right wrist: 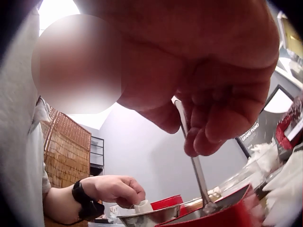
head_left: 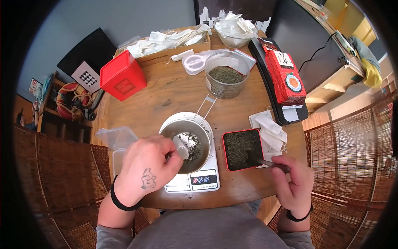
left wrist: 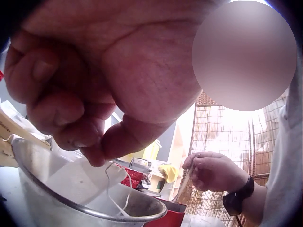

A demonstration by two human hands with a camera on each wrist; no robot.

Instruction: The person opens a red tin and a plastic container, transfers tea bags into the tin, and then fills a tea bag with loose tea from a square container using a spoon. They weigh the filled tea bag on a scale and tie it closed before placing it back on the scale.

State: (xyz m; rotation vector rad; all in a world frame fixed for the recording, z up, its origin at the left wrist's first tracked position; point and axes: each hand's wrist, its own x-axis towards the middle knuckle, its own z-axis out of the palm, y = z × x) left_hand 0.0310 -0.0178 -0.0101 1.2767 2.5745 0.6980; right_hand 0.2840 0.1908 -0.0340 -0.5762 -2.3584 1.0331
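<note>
Evidently we had both hands occupied. Our left hand [head_left: 145, 172] pinched a small white bag [head_left: 180, 148] between thumb and fingertips, and the bag hung over the near-left part of the metal pan [head_left: 205, 146], its thin string [left wrist: 108, 187] looping down beside it. Some dark dry leaves [head_left: 193, 145] lay loose on the pan's floor, and the pan sat on a white scale [head_left: 176, 182], its wire handle [head_left: 212, 98] pointing away from us.

Our right hand [head_left: 296, 182] gripped the spoon [head_left: 269, 163] near its end, thumb and fingers closed together on it. The spoon's long axis ran from that hand leftward and a little away from us, slanting down over the near-right rim of the red box [right wrist: 242, 210], with its far end in the leaves there. We could not make out how much of the spoon was buried.

The box stood just right of the scale, so the bag lay to the left of the spoon, across the gap between box and pan. Our right hand was the nearer one to the box, our left the nearer to the pan. White cloth pouches [head_left: 271, 135] lay just right of the box.
</note>
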